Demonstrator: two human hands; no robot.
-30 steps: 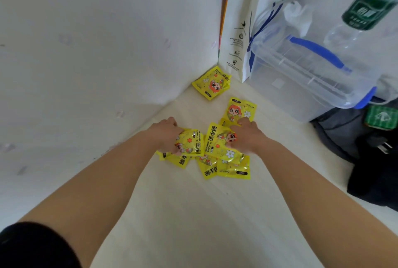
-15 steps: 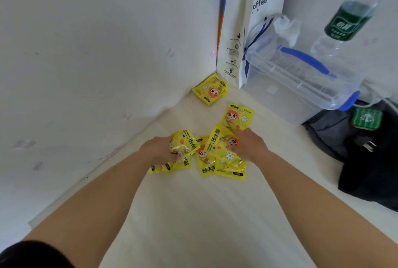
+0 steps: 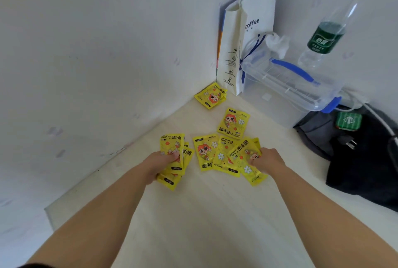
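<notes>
A clear lidded box (image 3: 286, 86) with a blue handle is set at the far right of the tabletop (image 3: 204, 213); what it holds cannot be made out. A white paper bag (image 3: 247, 41) is stood in the far corner beside it, its inside hidden. A green-labelled bottle (image 3: 323, 39) is seen behind the box.

A stack of yellow packets (image 3: 172, 149) is gripped by the left hand (image 3: 159, 164) near the left edge, thumb pressed on top and fingers curled beneath. A yellow packet (image 3: 245, 155) is pinched at its right side by the curled fingers of the right hand (image 3: 269, 161), and it overlaps loose packets (image 3: 205, 151) lying between the hands. Both forearms are stretched forward over the tabletop. A single packet (image 3: 233, 123) lies farther back, and a corner packet (image 3: 212, 96) is propped against the bag's foot.
</notes>
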